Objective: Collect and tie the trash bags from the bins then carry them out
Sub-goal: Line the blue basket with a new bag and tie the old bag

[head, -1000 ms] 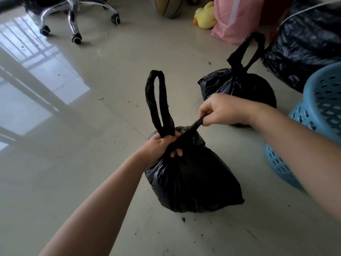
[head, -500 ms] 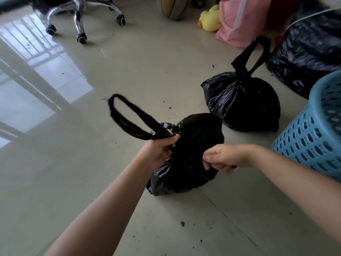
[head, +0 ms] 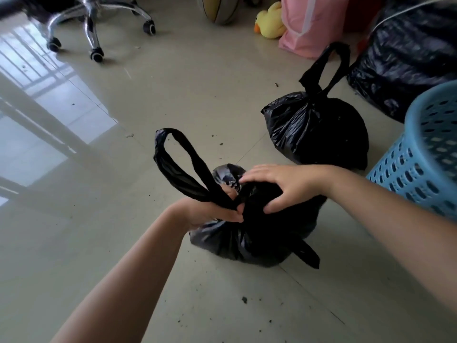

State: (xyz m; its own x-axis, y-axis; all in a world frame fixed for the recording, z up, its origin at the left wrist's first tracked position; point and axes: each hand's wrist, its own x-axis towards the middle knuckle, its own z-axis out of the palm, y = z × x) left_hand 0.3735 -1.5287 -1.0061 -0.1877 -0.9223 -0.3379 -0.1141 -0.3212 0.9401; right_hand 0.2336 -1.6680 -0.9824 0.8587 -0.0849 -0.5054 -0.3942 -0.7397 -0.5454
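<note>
On the floor by the blue basket [head: 420,167] sat the near trash bag [head: 249,241], left hand [head: 212,211] clamped on its handle loop [head: 178,167] to keep tension, right hand [head: 279,186] spread loosely on top, probably steadying the knot.

I see a home room: glossy beige tiled floor [head: 202,95], chrome wheeled office-chair base [head: 94,28], yellow plush duck toy [head: 270,23], striped ball [head: 220,8], pink bag [head: 311,26], blue perforated plastic basket [head: 425,154].

Right hand [head: 288,185] released its handle [head: 305,253], now spread atop the bag [head: 247,241].
</note>
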